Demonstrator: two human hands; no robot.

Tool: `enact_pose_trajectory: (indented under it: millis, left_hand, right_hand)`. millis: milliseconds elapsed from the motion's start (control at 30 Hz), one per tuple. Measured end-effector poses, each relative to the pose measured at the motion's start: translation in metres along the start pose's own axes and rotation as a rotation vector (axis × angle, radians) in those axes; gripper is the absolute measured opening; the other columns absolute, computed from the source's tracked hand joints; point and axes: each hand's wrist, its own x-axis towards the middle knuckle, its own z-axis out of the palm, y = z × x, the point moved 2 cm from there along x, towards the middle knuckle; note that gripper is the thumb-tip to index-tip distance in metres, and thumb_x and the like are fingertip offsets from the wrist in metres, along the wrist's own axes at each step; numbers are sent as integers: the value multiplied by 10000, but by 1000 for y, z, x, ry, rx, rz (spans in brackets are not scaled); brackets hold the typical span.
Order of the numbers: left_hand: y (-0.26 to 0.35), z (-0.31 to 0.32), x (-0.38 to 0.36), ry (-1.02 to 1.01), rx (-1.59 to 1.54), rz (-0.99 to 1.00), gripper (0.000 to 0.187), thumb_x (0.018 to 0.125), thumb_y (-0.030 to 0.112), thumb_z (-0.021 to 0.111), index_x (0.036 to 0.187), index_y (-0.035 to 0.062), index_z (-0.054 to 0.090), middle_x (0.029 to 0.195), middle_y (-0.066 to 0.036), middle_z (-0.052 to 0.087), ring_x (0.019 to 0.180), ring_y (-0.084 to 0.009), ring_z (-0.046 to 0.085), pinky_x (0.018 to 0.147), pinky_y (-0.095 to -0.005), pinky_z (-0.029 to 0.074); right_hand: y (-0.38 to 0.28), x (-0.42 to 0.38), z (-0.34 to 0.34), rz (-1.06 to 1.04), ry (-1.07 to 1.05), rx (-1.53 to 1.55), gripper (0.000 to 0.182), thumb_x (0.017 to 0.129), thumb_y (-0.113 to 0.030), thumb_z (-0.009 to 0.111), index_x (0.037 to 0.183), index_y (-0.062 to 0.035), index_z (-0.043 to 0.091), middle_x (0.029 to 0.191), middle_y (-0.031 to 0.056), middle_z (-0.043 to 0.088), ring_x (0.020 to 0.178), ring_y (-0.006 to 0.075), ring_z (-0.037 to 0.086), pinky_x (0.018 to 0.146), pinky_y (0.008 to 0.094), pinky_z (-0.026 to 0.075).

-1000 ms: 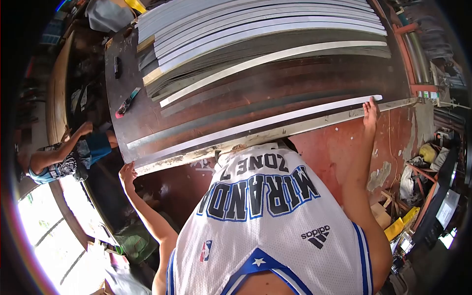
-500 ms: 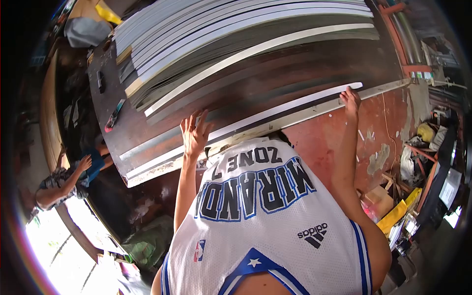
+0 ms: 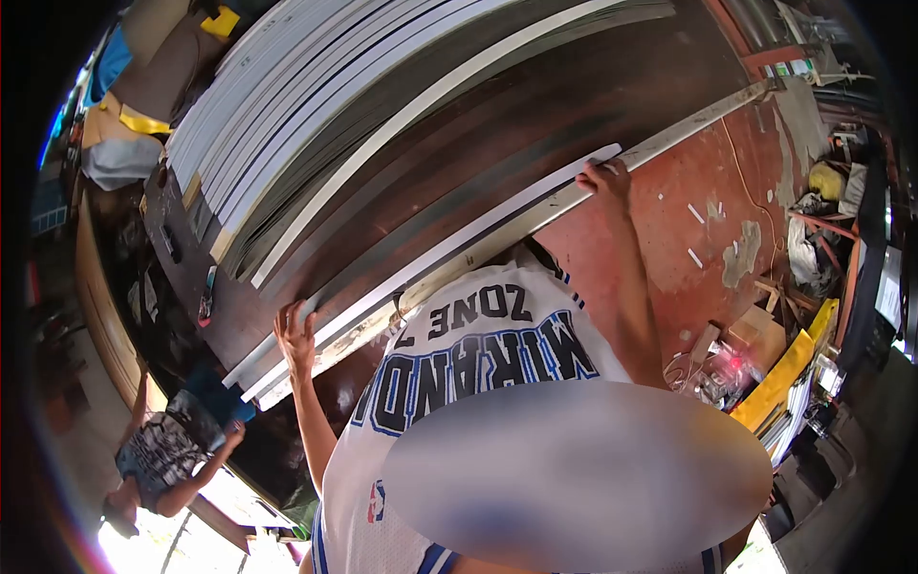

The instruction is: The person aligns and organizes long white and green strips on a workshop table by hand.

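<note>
A long white strip (image 3: 435, 260) lies along the near edge of the dark table (image 3: 660, 110), with a greyish strip (image 3: 251, 361) beside its left part. My left hand (image 3: 295, 335) rests over the strips near their left ends, its fingers somewhat apart. At the other end, my right hand (image 3: 604, 178) has its fingers curled on the white strip by the table edge. Both left ends reach the table's left edge. Farther back lies a large stack of long pale strips (image 3: 316, 124), with a separate cream strip (image 3: 382, 124) in front of it.
A person (image 3: 172, 440) is at the lower left beyond the table. Small dark tools (image 3: 207, 297) lie near the table's left side. To the right are a red floor (image 3: 669, 230) with white scraps, a cardboard box (image 3: 755, 330) and yellow material (image 3: 784, 378).
The view has tilted and shifted. The white strip has slid left along the table, my right hand with it. My left hand has moved left towards the strips' ends.
</note>
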Motion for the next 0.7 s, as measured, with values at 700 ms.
enact_pose_trajectory:
  millis: [700]
  left_hand:
    - [306, 81, 152, -152, -544, 222, 399, 871, 178, 787, 1249, 109, 683, 1205, -141, 698, 1106, -356, 672, 936, -453, 556]
  right_hand:
    - [-27, -31, 36, 151, -474, -105, 197, 937, -93, 724, 1038, 24, 601, 945, 124, 756, 821, 161, 744, 723, 274, 595]
